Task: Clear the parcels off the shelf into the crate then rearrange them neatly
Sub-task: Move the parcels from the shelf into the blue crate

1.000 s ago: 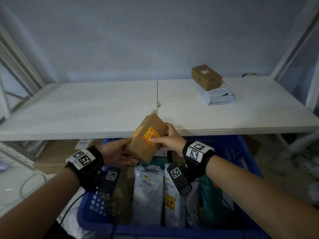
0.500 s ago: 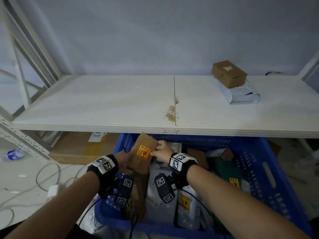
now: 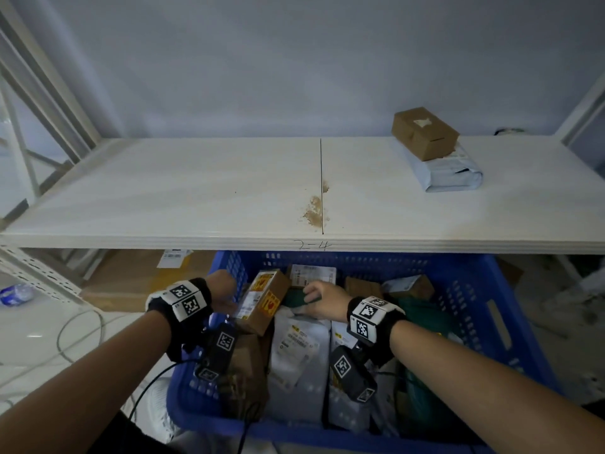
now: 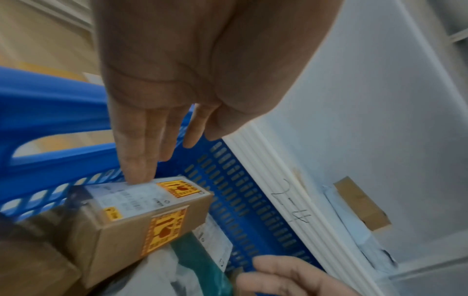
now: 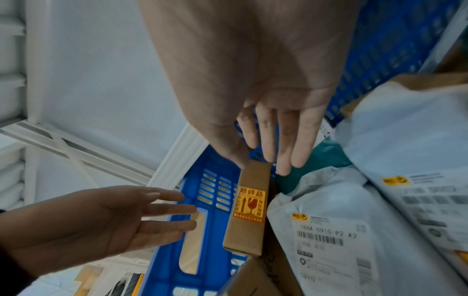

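Setting the small brown box into the crate

Low in the head view, the stickered brown box [image 3: 262, 301] lies tilted at the blue crate [image 3: 510, 322]'s left end, propped on other parcels. My left hand [image 3: 222, 294] has straight fingers, one tip touching the box's labelled face; my right hand [image 3: 322, 298] also has its fingers straight and spread, tips at the box's far end and a green bag [image 3: 296, 298]. Neither grip clamps anything. The risk: the box sits unevenly on soft grey mailers [image 3: 299, 355], so it may tip or slide once I let go. A cardboard box [image 3: 425, 132] on a pale mailer [image 3: 448, 172] waits upper right on the shelf [image 3: 196, 191].
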A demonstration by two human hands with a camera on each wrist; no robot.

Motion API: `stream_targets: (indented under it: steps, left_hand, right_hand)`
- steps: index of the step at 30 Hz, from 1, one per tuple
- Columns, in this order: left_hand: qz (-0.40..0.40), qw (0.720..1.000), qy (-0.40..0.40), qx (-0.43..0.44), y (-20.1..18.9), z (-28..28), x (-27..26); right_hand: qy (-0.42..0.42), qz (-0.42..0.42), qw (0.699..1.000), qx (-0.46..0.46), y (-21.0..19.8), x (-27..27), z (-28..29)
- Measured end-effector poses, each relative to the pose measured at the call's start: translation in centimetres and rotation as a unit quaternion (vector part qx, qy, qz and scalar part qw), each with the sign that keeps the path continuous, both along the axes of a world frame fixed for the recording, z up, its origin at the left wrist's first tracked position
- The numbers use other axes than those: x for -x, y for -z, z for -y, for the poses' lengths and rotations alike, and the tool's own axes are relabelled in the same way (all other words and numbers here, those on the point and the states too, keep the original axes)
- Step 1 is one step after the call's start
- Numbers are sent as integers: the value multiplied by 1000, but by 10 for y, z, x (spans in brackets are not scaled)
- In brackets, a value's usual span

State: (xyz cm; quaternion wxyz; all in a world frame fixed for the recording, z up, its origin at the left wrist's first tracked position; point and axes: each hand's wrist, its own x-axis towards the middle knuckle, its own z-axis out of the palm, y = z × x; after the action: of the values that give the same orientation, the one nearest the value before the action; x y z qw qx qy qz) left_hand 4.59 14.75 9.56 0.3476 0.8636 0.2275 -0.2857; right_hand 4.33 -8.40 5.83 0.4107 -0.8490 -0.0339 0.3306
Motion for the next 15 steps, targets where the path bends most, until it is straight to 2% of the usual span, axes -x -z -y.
stream_targets:
  steps: [1, 2, 4, 5, 7, 11, 13, 15]
  left_hand:
    - [18, 996, -63, 61, -9, 6, 0]
    - [25, 993, -73, 85, -17, 12, 0]
    - [42, 994, -2, 98, -35, 27, -5]
    - [38, 990, -3, 138, -46, 35, -10]
    - [89, 976, 4, 197, -70, 50, -23]
    - [132, 956, 45, 259, -110, 93, -65]
    - [146, 951, 51, 267, -120, 120, -89]
    - [150, 949, 53, 272, -124, 149, -115]
  right_hand:
    - [0, -1, 1000, -2, -4, 0, 5]
    - [-4, -2, 1000, -5, -9, -2, 10]
    - [-8, 13, 1000, -23, -23, -7, 21]
    - [-9, 35, 999, -33, -33, -12, 27]
    - [0, 101, 994, -44, -57, -27, 41]
    - [96, 248, 964, -29, -105, -75, 85]
    - [151, 310, 939, 15, -117, -105, 115]
    - [196, 329, 921, 74, -120, -135, 149]
